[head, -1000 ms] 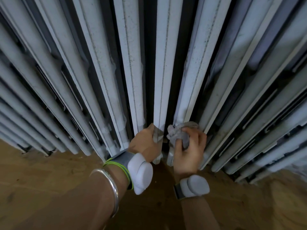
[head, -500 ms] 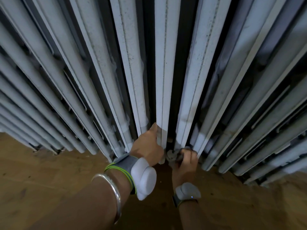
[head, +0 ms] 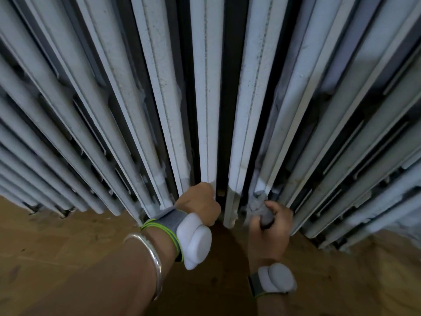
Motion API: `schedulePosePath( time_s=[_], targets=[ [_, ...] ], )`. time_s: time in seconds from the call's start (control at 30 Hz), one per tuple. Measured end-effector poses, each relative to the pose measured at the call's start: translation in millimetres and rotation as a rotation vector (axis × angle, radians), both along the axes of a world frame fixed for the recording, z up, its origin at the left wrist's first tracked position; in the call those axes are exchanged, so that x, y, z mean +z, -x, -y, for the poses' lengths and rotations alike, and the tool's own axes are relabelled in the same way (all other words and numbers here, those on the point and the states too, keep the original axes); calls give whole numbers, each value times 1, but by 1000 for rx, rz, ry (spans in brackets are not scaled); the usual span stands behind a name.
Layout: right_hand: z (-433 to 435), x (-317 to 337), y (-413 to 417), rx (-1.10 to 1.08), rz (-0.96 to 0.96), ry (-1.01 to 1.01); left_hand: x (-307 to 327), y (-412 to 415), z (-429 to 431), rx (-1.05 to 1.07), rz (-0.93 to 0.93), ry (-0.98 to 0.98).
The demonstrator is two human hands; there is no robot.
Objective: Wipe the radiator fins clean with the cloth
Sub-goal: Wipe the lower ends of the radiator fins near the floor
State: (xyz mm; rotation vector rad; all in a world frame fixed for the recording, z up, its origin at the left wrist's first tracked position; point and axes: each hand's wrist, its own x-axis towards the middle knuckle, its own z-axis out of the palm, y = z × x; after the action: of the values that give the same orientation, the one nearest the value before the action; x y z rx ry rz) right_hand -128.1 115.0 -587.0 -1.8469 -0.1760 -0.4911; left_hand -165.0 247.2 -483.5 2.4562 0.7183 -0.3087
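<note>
A white cast-iron radiator (head: 159, 92) with long, dusty vertical fins fills the upper view. My left hand (head: 199, 201) grips the bottom end of the middle fin (head: 206, 110), fingers wrapped behind it. My right hand (head: 271, 226) is closed on a bunched grey cloth (head: 259, 206), which is pressed into the gap at the foot of the fin (head: 248, 124) to the right of the middle one. Part of the cloth is hidden inside my fist.
A brown wooden floor (head: 57, 247) runs under the radiator. Dark narrow gaps separate the fins. Each wrist carries a white sensor pod on a band, and a silver bangle (head: 150, 254) sits on my left forearm.
My right hand with the cloth slid down to the fin's foot, then shifted right into the adjacent gap. My left hand has kept its grip on the middle fin.
</note>
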Motion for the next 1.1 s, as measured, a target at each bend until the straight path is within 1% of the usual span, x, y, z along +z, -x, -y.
schedulePosePath(
  time_s=[0.07, 0.13, 0.27, 0.4, 0.5, 0.57, 0.67, 0.73, 0.8, 0.87, 0.93, 0.97, 1.03, 1.07, 1.1],
  targets=[
    [8, 14, -9, -4, 179, -15, -2, -4, 2, -5, 35, 66],
    [10, 21, -18, -7, 265, -34, -5, -7, 2, -21, 71, 119],
    [6, 29, -25, -34, 313, -19, -9, -8, 4, -42, 142, 235],
    [-1, 20, -31, -2, 342, 43, -9, -11, 11, -34, 153, 334],
    [0, 1, -35, -8, 315, 54, -6, -13, 14, -24, 165, 379],
    [-1, -12, -33, 1, 219, 56, -5, -13, 17, -34, 174, 366],
    [-1, -43, -32, -17, 93, 141, -7, -14, 18, -41, 157, 339],
    [1, -61, -31, 21, 116, 199, -8, -13, 17, -44, 145, 338],
    [3, -71, -29, 44, 102, 205, -11, -13, 16, -39, 147, 302],
    [3, -79, -27, 21, 23, 194, -12, -13, 15, -14, 163, 256],
    [2, -89, -23, -11, -107, 146, -13, -13, 14, -10, 160, 273],
    [2, -92, -22, -38, -233, 87, -14, -13, 13, -18, 153, 303],
    [5, -96, -25, -70, -613, -31, -17, -14, 11, -26, 142, 332],
    [6, -97, -27, -81, -767, -45, -19, -15, 9, -21, 142, 333],
    [6, -98, -28, -82, -863, -57, -20, -15, 9, -14, 140, 334]
  ],
)
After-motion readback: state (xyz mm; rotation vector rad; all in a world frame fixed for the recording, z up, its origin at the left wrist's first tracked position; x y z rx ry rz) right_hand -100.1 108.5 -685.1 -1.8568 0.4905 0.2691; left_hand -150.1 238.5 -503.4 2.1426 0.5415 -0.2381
